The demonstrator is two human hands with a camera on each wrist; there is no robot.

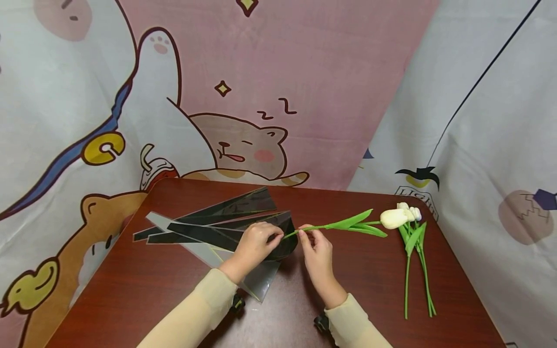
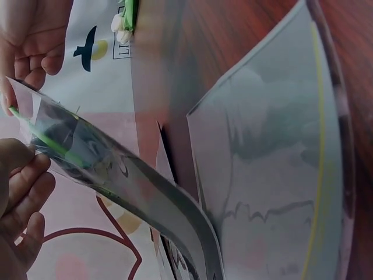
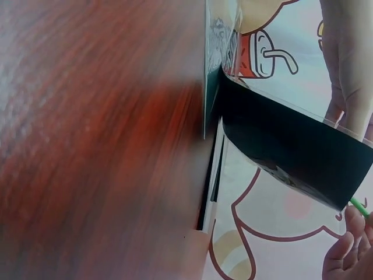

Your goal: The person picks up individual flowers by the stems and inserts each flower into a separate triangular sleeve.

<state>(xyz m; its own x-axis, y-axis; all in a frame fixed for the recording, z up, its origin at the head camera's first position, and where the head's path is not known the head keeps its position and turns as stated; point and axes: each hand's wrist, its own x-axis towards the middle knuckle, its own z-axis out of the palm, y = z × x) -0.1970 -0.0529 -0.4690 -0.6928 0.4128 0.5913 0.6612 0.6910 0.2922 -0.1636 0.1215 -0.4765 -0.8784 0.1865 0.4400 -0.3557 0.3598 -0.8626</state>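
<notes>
My left hand pinches the mouth of a black-backed, clear-fronted flower sleeve and lifts that end off the table. My right hand pinches the green stem of a white artificial tulip between thumb and finger. This tulip lies nearly level, its bloom pointing right and its leaves spread right of the hand. Through the clear front in the left wrist view, the lower stem shows inside the sleeve's mouth. The right wrist view shows the sleeve's black back between both hands.
More flat black and clear sleeves lie overlapped on the red-brown table to the left. Several other white tulips lie at the right, stems toward me. A printed cloth hangs behind the table.
</notes>
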